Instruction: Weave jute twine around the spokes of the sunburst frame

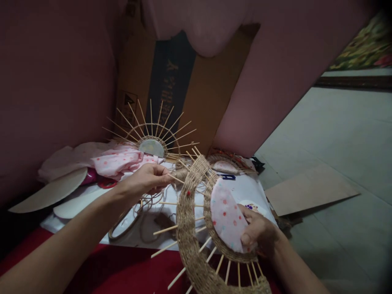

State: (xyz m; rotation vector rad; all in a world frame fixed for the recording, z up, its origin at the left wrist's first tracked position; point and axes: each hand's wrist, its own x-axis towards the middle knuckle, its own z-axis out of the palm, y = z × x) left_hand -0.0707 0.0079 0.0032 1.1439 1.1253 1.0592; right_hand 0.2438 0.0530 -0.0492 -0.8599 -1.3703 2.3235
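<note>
I hold up a half-round woven piece: wooden sticks fan out from a centre padded with pink dotted cloth, and jute rope is wound in bands across the sticks. My right hand is closed on the cloth centre, thumb on the fabric. At the top end of the outer rope band, my left hand is closed in a pinch on a stick or the rope; I cannot tell which.
A second stick fan with a pale centre leans against a cardboard box. Pink dotted fabric, white foam cut-outs, a hoop and a third woven piece lie on white sheeting. Flat cardboard lies on the floor at right.
</note>
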